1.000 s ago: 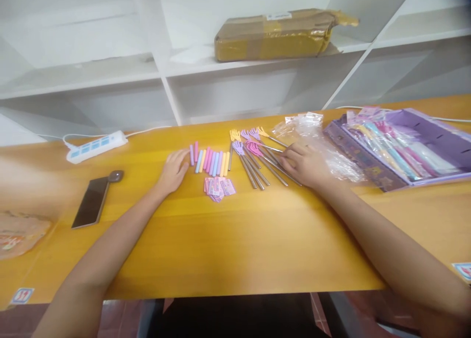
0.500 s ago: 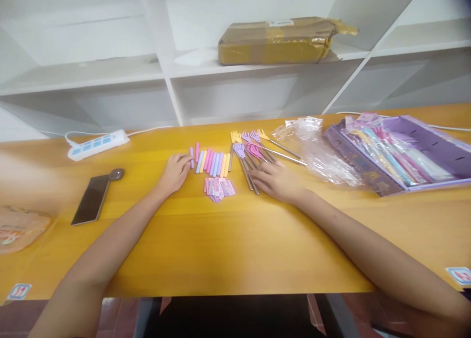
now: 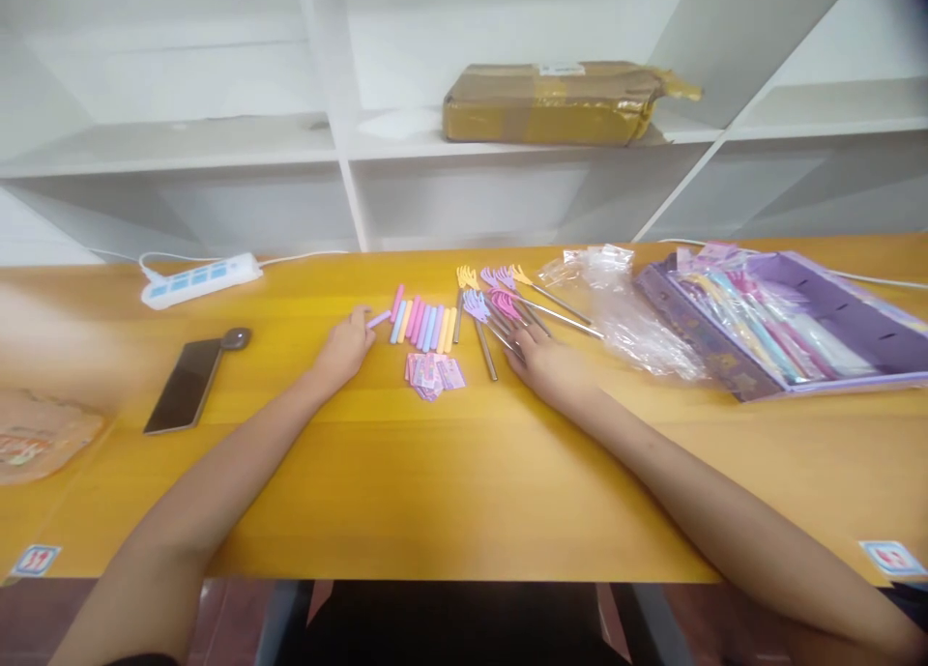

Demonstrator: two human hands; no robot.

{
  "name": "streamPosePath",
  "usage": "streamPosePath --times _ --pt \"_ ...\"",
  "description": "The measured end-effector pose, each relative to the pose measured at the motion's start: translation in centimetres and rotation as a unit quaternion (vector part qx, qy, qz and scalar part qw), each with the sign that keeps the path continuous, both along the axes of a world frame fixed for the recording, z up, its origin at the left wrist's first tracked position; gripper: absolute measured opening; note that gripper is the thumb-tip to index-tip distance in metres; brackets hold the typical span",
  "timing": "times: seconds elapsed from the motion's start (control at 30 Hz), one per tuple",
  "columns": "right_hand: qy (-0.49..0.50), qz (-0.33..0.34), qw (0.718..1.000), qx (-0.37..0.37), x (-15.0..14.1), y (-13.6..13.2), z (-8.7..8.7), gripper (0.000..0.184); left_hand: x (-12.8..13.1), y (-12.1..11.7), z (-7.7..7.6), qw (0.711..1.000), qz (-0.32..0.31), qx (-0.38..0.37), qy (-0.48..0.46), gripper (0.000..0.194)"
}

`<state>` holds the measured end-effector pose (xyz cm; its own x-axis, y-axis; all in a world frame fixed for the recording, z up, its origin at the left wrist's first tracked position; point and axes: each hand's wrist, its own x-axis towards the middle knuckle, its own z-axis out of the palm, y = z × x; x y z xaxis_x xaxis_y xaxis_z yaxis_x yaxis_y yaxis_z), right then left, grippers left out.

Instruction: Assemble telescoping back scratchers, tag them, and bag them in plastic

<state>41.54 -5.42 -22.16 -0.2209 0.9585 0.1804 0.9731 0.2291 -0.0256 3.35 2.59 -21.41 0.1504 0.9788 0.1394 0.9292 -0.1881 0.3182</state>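
My left hand (image 3: pixel 343 344) is closed, its fingertips pinching the end of a short purple tube-shaped grip (image 3: pixel 379 319). Just right of it lies a row of pastel grips (image 3: pixel 423 324) in pink, blue, yellow and purple. Small printed pink cards (image 3: pixel 435 374) lie in a loose pile below the row. My right hand (image 3: pixel 545 361) has its fingers closed over the metal rod of a back scratcher with a lilac claw head (image 3: pixel 477 305); the rod's end is hidden by the hand. Several other back scratchers with yellow, purple and pink heads (image 3: pixel 506 304) lie around and behind these fingers.
Clear plastic bags (image 3: pixel 627 308) lie right of the scratchers, beside a purple display box (image 3: pixel 761 361) holding wrapped pieces. A power strip (image 3: pixel 203 279), a phone (image 3: pixel 183 386) and an orange packet (image 3: pixel 47 434) are at left. A taped carton (image 3: pixel 551 105) sits on the shelf.
The purple grip at my left hand has tilted and now sticks out from the fingertips. My right hand has shifted slightly right, and the lilac scratcher's rod has swung toward it.
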Motion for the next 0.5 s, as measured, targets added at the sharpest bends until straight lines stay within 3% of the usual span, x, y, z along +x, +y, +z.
streamPosePath --times 0.1,0.23,0.33,0.4,0.5 --pt "0.054 -0.031 0.998 -0.019 -0.4 0.7 0.1 0.03 0.0 -0.4 0.4 1.0 -0.009 0.0 -0.015 0.04" --pt "0.127 -0.057 0.99 -0.018 0.1 1.1 1.7 0.024 0.4 -1.8 1.4 0.998 -0.024 0.017 -0.046 0.044" --pt "0.255 -0.035 0.966 -0.026 -0.1 0.1 3.1 0.029 1.3 -4.0 2.2 0.99 -0.095 0.005 -0.101 0.052" --pt "0.443 0.008 0.892 -0.09 -1.0 -1.2 3.5 0.038 2.2 -5.7 2.4 0.973 -0.195 -0.024 -0.124 0.052" --pt "0.666 0.063 0.719 -0.187 -3.2 -3.2 2.9 0.047 3.3 -8.0 1.8 0.941 -0.313 -0.061 -0.109 0.048"
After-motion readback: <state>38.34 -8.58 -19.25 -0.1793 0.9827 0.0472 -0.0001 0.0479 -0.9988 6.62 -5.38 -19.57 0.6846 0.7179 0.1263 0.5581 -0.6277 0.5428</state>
